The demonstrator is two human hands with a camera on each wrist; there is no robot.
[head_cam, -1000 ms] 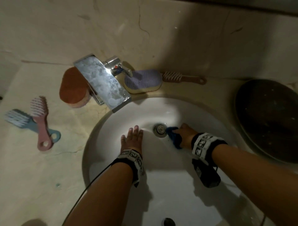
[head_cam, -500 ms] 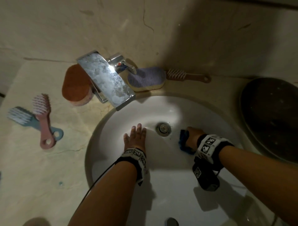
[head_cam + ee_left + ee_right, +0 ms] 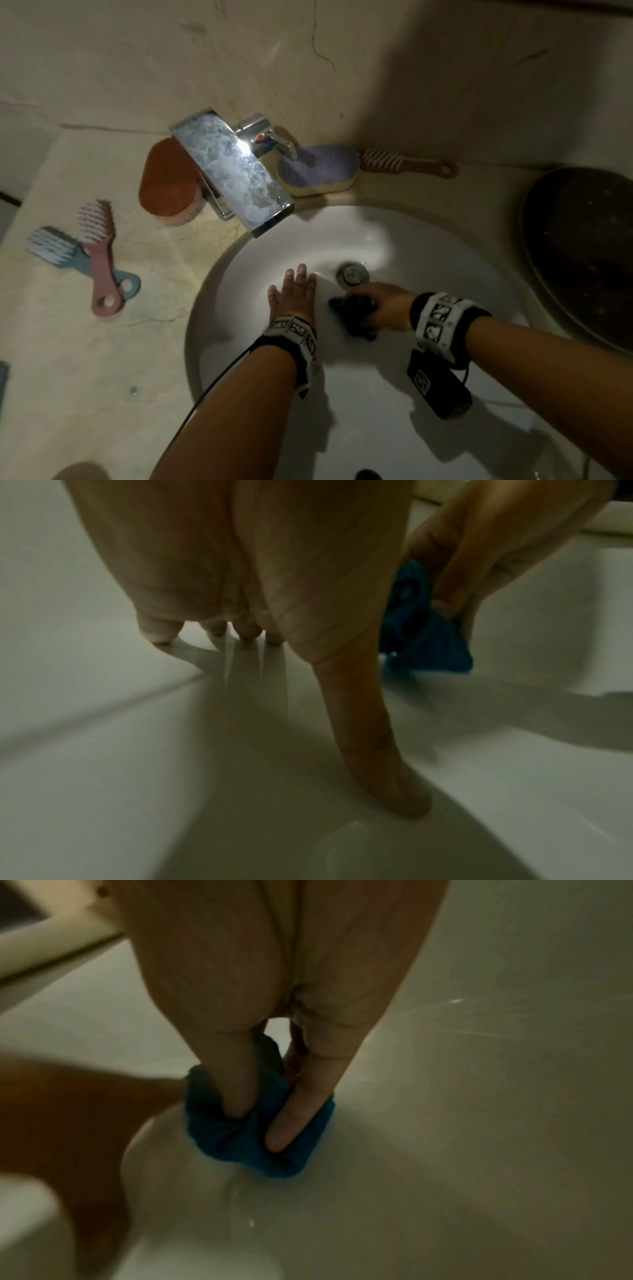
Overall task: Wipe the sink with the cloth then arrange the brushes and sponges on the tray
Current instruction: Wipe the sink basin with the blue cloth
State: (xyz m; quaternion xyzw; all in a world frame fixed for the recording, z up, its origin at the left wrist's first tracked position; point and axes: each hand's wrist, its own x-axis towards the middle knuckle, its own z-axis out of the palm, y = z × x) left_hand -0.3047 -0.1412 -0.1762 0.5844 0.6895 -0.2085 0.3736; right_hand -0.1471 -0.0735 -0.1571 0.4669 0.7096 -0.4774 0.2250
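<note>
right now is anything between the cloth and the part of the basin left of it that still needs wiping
Yes. The left hand rests flat on the sink wall just left of the blue cloth, which the right hand grips beside the drain. A leftward stroke would likely meet that hand.

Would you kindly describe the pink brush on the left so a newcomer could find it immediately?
Start at the white sink and look left across the beige counter, past the tap and the orange sponge. Two small brushes lie crossed there. The pink brush lies on top of the blue brush, bristles toward the wall, with a hole in its handle end.
</note>
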